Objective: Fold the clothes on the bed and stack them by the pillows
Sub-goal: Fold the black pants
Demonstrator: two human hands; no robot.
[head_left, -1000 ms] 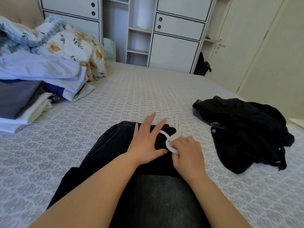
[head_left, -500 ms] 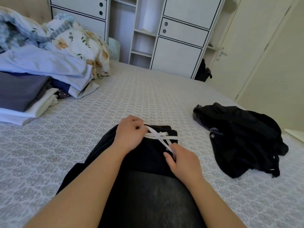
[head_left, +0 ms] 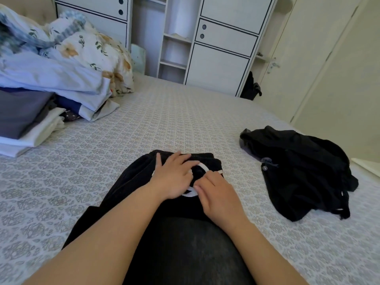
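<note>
Patterned grey bedspread is seen across the bed (head_left: 164,124); white cabinets (head_left: 222,64) stand beyond its far edge.

Landmark taken: the black trousers (head_left: 127,194), laid on the bed directly in front of the person. Long axis is judged to run from the waistband (head_left: 207,156) at the far end back toward the person and to the left, where the legs pass under the forearms.

Left hand (head_left: 172,179) is laid on the waistband with fingers fairly straight, pressing the cloth; whether the cord beneath it is gripped cannot be told. Right hand (head_left: 218,198) is placed just right of it, fingers curled and apparently pinching the white drawstring (head_left: 202,167), which loops between the two hands.

Both hands are at the waistband end; the leg end lies nearer the left arm.

Right of the trousers, well apart, a crumpled black garment (head_left: 298,171) is left unfolded. Far left of the trousers, a stack of folded clothes (head_left: 26,118) is seen beside the floral pillows (head_left: 92,50).

Judgement: the drawstring is being tidied before folding. The next fold is expected to be made along the long axis, and the carry to be made leftward to the stack.
</note>
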